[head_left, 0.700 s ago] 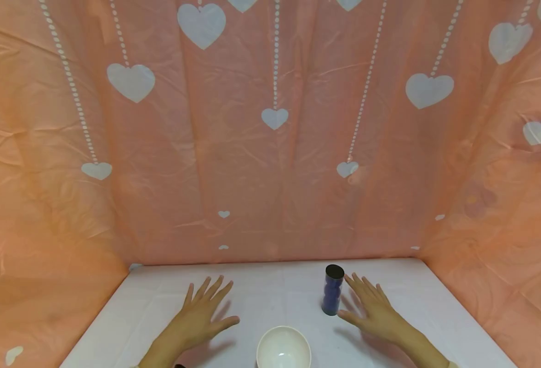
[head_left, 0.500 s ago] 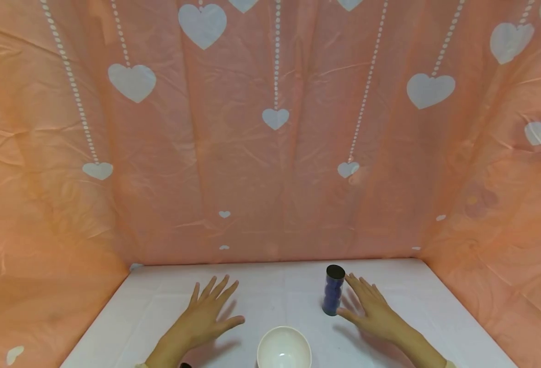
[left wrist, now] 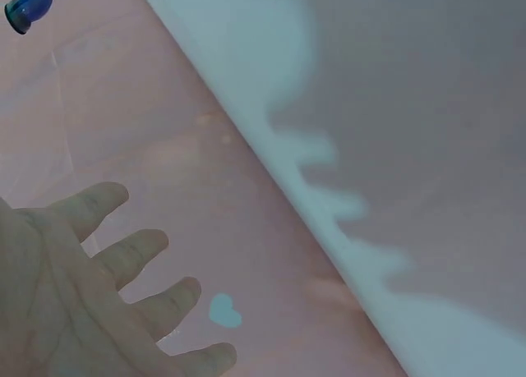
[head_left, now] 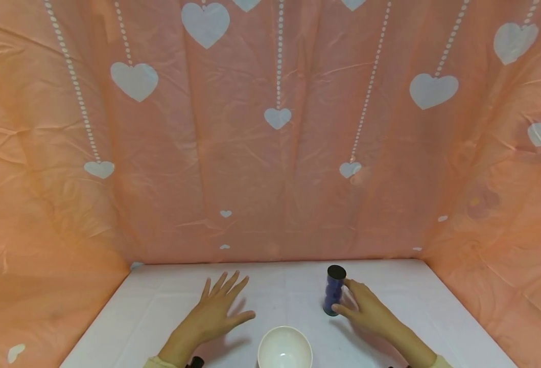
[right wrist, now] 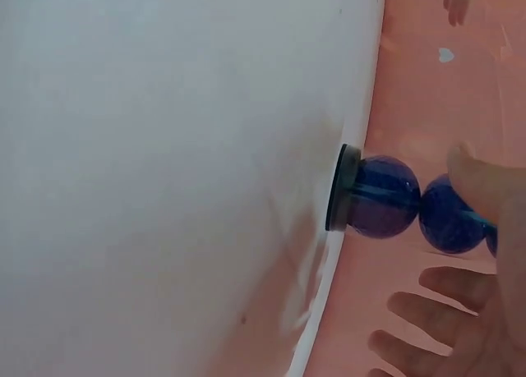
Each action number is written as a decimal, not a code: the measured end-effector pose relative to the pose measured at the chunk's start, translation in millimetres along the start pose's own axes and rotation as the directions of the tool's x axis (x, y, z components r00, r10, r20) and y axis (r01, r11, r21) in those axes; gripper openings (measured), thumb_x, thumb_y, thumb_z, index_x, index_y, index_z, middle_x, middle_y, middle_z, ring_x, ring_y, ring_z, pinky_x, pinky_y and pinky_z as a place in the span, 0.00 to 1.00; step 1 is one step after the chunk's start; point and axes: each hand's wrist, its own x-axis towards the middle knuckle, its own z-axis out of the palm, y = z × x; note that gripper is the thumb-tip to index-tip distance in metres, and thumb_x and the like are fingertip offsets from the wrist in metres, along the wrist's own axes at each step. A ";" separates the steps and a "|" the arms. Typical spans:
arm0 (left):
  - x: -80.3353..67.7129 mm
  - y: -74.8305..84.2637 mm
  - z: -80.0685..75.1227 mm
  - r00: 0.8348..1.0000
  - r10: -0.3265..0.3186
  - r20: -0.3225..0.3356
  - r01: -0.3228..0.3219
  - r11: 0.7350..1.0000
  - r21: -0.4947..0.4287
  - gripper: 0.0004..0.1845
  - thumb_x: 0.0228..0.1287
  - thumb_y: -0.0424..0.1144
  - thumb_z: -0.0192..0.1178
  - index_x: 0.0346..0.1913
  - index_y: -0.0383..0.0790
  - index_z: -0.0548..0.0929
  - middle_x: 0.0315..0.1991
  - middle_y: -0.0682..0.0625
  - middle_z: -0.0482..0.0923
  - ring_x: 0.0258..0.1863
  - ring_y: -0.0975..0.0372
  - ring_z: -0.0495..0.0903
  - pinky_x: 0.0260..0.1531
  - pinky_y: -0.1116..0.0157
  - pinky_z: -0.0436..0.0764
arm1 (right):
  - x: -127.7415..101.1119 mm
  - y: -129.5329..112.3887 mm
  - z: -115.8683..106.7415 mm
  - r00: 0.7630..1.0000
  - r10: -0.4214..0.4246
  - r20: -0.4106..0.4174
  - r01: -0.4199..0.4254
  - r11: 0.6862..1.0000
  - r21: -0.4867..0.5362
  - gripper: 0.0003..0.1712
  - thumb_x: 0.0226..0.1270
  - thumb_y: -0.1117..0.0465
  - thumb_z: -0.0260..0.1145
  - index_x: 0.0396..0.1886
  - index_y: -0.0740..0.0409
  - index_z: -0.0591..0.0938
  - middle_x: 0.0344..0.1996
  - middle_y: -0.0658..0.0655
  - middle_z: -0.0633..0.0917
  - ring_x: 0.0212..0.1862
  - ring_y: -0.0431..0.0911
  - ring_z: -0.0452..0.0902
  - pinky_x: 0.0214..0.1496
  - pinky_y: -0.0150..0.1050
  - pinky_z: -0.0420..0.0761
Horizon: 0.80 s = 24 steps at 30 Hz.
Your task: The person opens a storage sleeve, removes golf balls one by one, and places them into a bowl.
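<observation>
Right hand (head_left: pixel 367 313): this is your main change; a moment ago the fingers fanned out beside the tube (head_left: pixel 334 289), now they have drawn in, index reaching behind it and thumb lying across its near side, low down

Right fingers: narrower than they were, set either side of the tube but not curled round it; the right wrist view shows you a gap between fingers and tube, and whether the thumb presses on it you cannot tell

Tube: upright on the worktop (head_left: pixel 288 296), dark cap uppermost, blue balls showing in it; toward the far edge, right of the middle, short of the far right corner; not shifted while your hand closed in

Left hand (head_left: pixel 217 312): fingers wide, nothing held; you have eased it inward from the left edge, well apart from the tube

Bowl (head_left: pixel 270 340): by the middle of the near edge, its near part cut off by the frame; unmoved, neither hand on it

Work in hand: your right side looks to be settling around the tube, so a firm hold seems close but not yet made; your left appears to have no part in it so far
</observation>
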 end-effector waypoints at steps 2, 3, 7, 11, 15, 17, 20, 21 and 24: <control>1.6 2.1 -0.8 1.000 0.003 -0.001 -0.003 1.000 -0.012 0.49 0.70 0.74 0.59 0.84 0.49 0.65 0.85 0.44 0.57 0.86 0.42 0.48 0.80 0.31 0.38 | 1.8 -0.9 1.7 1.000 0.009 -0.010 -0.009 1.000 0.011 0.42 0.71 0.45 0.76 0.73 0.67 0.75 0.66 0.70 0.81 0.70 0.69 0.74 0.72 0.69 0.72; 2.4 3.5 -1.5 1.000 0.005 -0.003 -0.005 1.000 -0.012 0.49 0.70 0.74 0.59 0.84 0.49 0.66 0.85 0.44 0.57 0.86 0.42 0.49 0.80 0.31 0.39 | 2.8 -1.4 2.5 1.000 0.014 -0.015 -0.014 1.000 0.018 0.41 0.70 0.45 0.77 0.71 0.68 0.76 0.65 0.71 0.82 0.69 0.70 0.75 0.71 0.69 0.73; 6.5 8.4 -2.9 1.000 0.014 -0.003 -0.014 1.000 -0.019 0.48 0.70 0.74 0.58 0.84 0.50 0.65 0.85 0.43 0.58 0.85 0.42 0.50 0.80 0.31 0.40 | 7.0 -2.8 5.4 0.999 0.048 -0.016 -0.047 0.997 0.057 0.40 0.69 0.47 0.78 0.69 0.71 0.77 0.63 0.74 0.82 0.68 0.71 0.76 0.71 0.69 0.73; 10.1 12.1 -2.7 1.000 0.009 0.009 -0.008 1.000 -0.015 0.47 0.72 0.72 0.59 0.85 0.52 0.63 0.85 0.44 0.56 0.86 0.42 0.48 0.81 0.33 0.38 | 9.9 -4.1 9.2 0.998 0.065 -0.025 -0.063 0.993 0.096 0.39 0.67 0.49 0.80 0.67 0.72 0.78 0.60 0.72 0.85 0.66 0.70 0.79 0.70 0.68 0.74; 12.5 14.7 -3.4 1.000 0.013 0.007 -0.013 1.000 -0.026 0.47 0.72 0.72 0.58 0.85 0.51 0.63 0.85 0.42 0.57 0.85 0.42 0.49 0.81 0.33 0.38 | 11.1 -6.2 12.3 0.998 0.052 -0.047 -0.046 0.992 0.117 0.32 0.66 0.52 0.81 0.61 0.67 0.82 0.54 0.66 0.89 0.62 0.67 0.83 0.68 0.67 0.77; 13.9 15.9 -3.9 1.000 0.024 -0.002 -0.024 0.999 -0.029 0.47 0.72 0.73 0.58 0.85 0.50 0.64 0.85 0.41 0.58 0.85 0.41 0.50 0.81 0.32 0.41 | 12.0 -7.6 13.5 0.998 0.031 -0.050 -0.024 0.991 0.130 0.29 0.66 0.53 0.81 0.59 0.65 0.83 0.52 0.63 0.90 0.59 0.65 0.85 0.67 0.67 0.78; 16.6 17.7 -4.1 0.999 0.039 -0.012 -0.040 0.999 -0.028 0.47 0.73 0.74 0.56 0.84 0.50 0.65 0.85 0.41 0.58 0.84 0.40 0.52 0.80 0.32 0.44 | 13.8 -8.9 15.1 0.999 -0.011 -0.039 0.018 0.984 0.177 0.28 0.67 0.57 0.80 0.59 0.68 0.82 0.50 0.64 0.90 0.57 0.65 0.86 0.65 0.65 0.80; 17.6 18.5 -4.1 0.999 0.044 -0.016 -0.044 0.999 -0.030 0.47 0.73 0.74 0.56 0.84 0.50 0.65 0.85 0.42 0.58 0.84 0.40 0.52 0.80 0.32 0.44 | 14.7 -9.4 15.5 0.999 -0.027 -0.034 0.033 0.980 0.195 0.28 0.67 0.58 0.80 0.59 0.69 0.81 0.49 0.64 0.90 0.56 0.65 0.87 0.64 0.64 0.81; 20.7 21.3 -4.3 0.998 0.052 -0.021 -0.052 0.998 -0.044 0.47 0.73 0.74 0.56 0.85 0.51 0.64 0.86 0.44 0.55 0.85 0.41 0.51 0.81 0.33 0.43 | 17.6 -11.4 17.4 0.998 -0.060 -0.029 0.066 0.967 0.246 0.28 0.66 0.62 0.80 0.59 0.72 0.80 0.49 0.67 0.90 0.54 0.66 0.87 0.60 0.58 0.85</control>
